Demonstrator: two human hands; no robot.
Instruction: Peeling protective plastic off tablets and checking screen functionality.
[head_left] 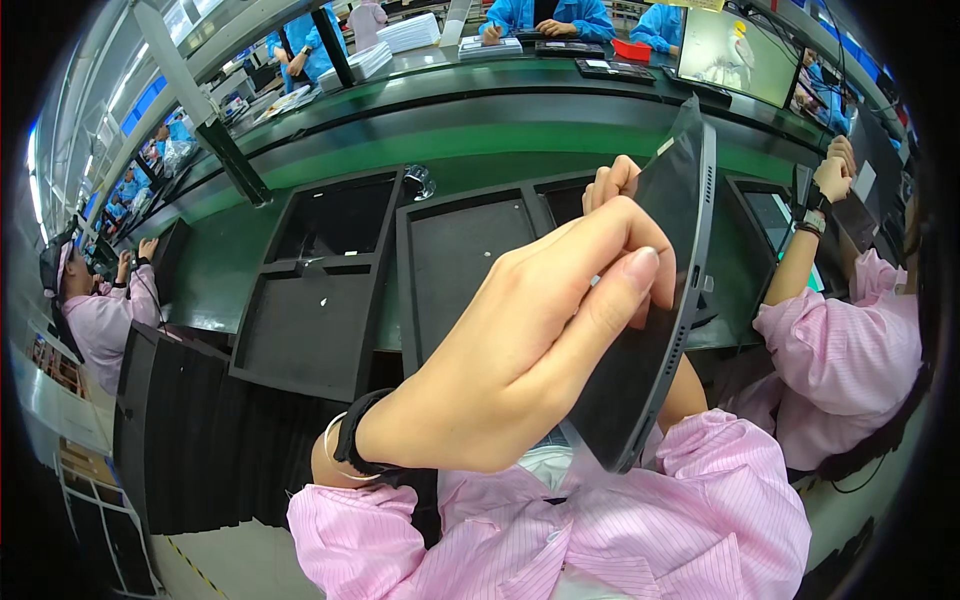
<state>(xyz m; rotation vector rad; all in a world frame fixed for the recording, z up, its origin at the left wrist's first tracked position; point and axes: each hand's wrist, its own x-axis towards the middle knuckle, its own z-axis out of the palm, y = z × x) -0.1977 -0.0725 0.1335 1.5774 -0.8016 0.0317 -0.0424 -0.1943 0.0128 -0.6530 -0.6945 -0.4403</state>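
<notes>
A thin tablet [625, 375] with a dark screen is held up on edge in front of me, tilted, its port and speaker holes along the side towards the right. My right hand [608, 184] grips it from behind, the fingers showing past its far left edge and the palm hidden. Across the screen side reaches my left hand [500, 345], thumb and bent fingers drawn together close to the glass. Whether anything is pinched there I cannot make out. A pale small tab [665, 147] and a clear, film-like corner [690, 112] show at the tablet's upper end.
Black foam-lined trays [305, 335] lie on the green bench [215, 270], with another black tray [470, 250] behind my left hand. A tall stack of black trays [220, 430] stands at left. People work on both sides and across the bench. A monitor [740, 55] hangs at upper right.
</notes>
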